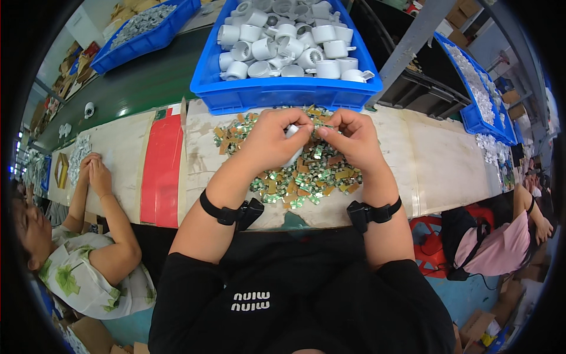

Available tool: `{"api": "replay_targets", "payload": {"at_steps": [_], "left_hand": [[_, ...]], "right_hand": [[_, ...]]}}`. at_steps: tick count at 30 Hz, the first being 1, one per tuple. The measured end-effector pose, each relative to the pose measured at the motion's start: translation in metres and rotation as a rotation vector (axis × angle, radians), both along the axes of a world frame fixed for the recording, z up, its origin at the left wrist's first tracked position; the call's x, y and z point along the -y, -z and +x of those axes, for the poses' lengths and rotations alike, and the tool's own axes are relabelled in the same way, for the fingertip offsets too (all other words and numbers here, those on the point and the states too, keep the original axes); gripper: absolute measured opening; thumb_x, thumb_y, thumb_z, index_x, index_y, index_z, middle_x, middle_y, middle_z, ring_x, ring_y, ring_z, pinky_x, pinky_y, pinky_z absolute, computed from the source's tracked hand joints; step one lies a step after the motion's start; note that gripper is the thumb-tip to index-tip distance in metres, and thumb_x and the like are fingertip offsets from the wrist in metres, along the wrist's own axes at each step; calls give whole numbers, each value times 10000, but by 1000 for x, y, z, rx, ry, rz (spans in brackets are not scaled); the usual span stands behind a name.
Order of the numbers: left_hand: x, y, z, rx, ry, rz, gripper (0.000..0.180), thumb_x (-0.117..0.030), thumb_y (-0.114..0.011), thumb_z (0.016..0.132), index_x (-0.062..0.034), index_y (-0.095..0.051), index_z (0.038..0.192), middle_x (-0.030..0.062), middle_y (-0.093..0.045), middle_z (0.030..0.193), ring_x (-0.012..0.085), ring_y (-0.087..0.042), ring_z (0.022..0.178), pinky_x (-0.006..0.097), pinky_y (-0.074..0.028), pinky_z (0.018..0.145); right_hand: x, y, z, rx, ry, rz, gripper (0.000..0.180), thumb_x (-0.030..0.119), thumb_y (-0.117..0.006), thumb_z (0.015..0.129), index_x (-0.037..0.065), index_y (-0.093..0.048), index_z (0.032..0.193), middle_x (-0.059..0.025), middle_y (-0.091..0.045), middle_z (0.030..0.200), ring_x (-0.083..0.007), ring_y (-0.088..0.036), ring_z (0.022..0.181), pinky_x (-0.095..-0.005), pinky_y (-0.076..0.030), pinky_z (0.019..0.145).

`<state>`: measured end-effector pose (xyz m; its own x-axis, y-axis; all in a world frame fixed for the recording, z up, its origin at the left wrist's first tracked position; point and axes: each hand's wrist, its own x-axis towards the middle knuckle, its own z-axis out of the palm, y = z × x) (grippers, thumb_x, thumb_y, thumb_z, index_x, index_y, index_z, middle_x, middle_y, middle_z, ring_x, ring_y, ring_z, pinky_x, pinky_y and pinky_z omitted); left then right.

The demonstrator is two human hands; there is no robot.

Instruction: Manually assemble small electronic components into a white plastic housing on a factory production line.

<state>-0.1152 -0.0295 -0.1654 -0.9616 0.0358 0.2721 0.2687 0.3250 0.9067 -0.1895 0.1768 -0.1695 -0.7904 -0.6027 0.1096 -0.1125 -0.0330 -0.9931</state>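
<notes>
My left hand (272, 137) is closed around a white plastic housing (292, 132), partly hidden behind the fingers. Close beside it my right hand (357, 141) has thumb and forefinger pinched together near the housing; what sits between those fingertips is too small to make out. Under and around both hands spreads a loose pile of small green and tan circuit boards (306, 184) on the pale worktop. Just beyond the hands stands a blue bin (289, 95) full of white cup-shaped housings (290, 47).
A red strip (160, 171) crosses the worktop on the left, beside a green conveyor belt (135, 88). Co-workers sit to the left and right. More blue bins (150, 38) of small parts stand far left and right. A grey metal post (407, 53) rises behind the bench.
</notes>
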Motion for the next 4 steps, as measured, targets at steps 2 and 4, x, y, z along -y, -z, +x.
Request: {"api": "replay_targets", "payload": {"at_steps": [2,4], "left_hand": [[-2,-1,0,15,8,14,115,-117,-688,959,-7,-714,934,65,-739,828,117,-686,746,289,-529,669],[0,-5,2,16,-6,-85,156,-182,-717,956,-26,-720,945,61,-741,831,134,-702,760,301,-536,685]], "right_hand": [[-2,-3,0,7,-32,-20,150,135,-787,920,50,-678,862,59,-596,705,-11,-530,618,-210,-478,445],[-1,2,-4,4,-84,-123,153,149,-800,921,51,-690,883,11,-699,790,-15,-548,627,-188,-513,529]]}}
